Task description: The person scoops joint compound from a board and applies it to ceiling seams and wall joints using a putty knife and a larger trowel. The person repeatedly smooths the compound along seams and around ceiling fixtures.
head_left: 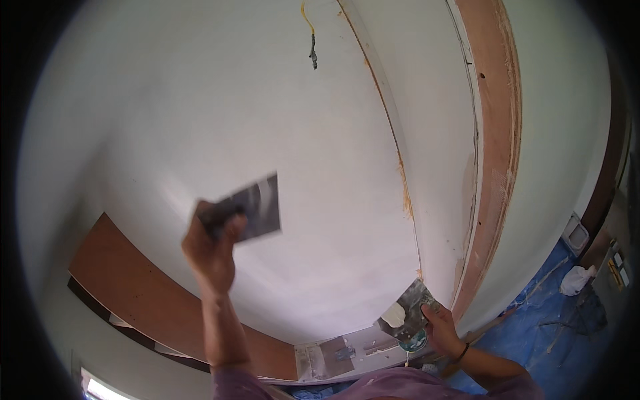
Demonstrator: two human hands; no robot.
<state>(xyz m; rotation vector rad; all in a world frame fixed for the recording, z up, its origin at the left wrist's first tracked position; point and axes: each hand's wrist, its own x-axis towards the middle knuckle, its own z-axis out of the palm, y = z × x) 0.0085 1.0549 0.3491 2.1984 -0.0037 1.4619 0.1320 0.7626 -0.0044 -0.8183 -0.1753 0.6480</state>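
My left hand [212,243] is raised in front of the white wall [320,133], its fingers closed round a flat rectangular metal putty scraper [261,207]. That blade is slightly blurred and tilts up to the right. Lower down on the right, my right hand [441,328] grips a second flat scraper [413,303] by its edge, thumb on top. A thick dab of off-white putty [394,315] lies on this second blade. Below it, a round teal-rimmed container [415,343] is partly hidden. I cannot tell whether the left blade touches the wall.
A yellow wire with a dark taped end [313,53] hangs at the top. A brown wooden strip [497,133] runs down the right; a brown board [153,287] curves along the left. Blue sheeting [533,347] covers the floor at right, with a white bag [577,280] on it.
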